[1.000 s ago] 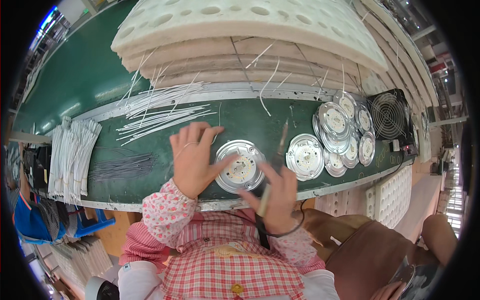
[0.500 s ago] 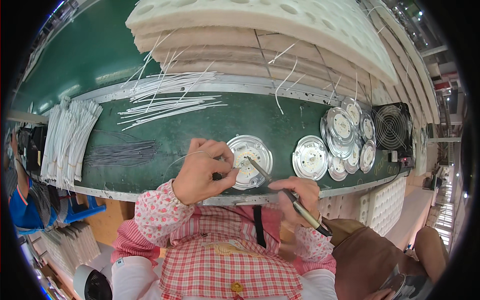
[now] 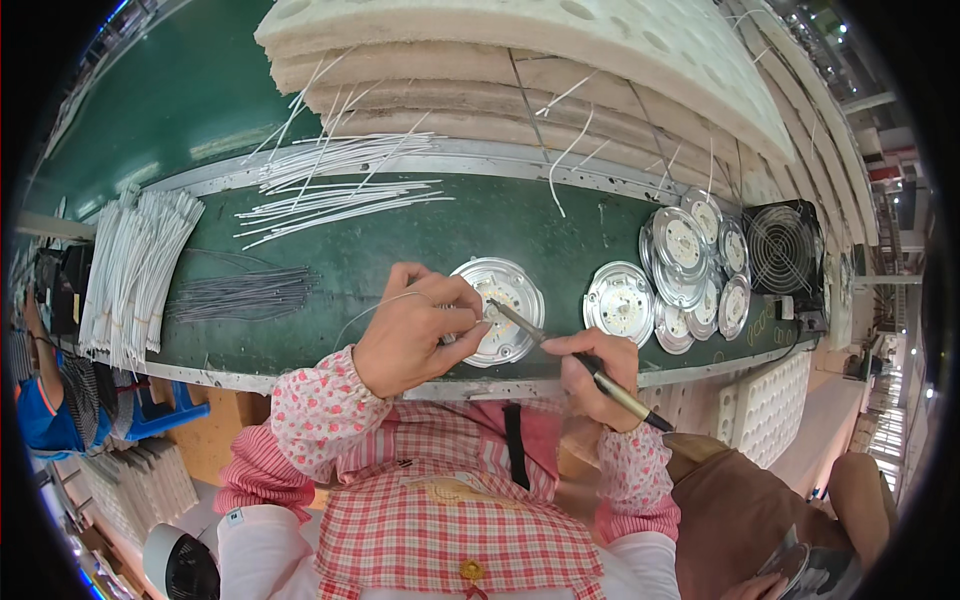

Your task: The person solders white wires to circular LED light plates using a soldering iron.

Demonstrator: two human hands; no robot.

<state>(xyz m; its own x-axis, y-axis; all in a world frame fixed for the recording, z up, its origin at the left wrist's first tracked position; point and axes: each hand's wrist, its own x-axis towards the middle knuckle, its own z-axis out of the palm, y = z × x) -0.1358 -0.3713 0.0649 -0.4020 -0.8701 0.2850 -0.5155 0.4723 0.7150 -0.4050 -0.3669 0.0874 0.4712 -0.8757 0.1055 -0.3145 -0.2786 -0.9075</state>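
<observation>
A round silver lamp disc (image 3: 523,292) with a pale LED board in its middle lies flat on the green bench in front of me. Closed in a pinch at the disc's left edge, my left hand (image 3: 418,330) holds a thin solder wire (image 3: 350,324), which loops out behind the knuckles. My right hand (image 3: 600,378) grips a soldering iron (image 3: 632,403) like a pen. The iron's tip is at the disc's board, close to my left fingertips. Those fingers hide the wire's end and part of the board.
A second disc (image 3: 619,300) lies to the right, beside a pile of similar discs (image 3: 682,247). A black fan (image 3: 781,252) stands behind them. White wires (image 3: 345,208), dark wires (image 3: 245,294) and a white wire bundle (image 3: 140,275) lie left. Foam sheets (image 3: 540,75) rise at the back.
My right hand has shifted slightly away from me, and the soldering iron's rear end has swung up and right. The tip stays over the board. My left hand keeps its pinch.
</observation>
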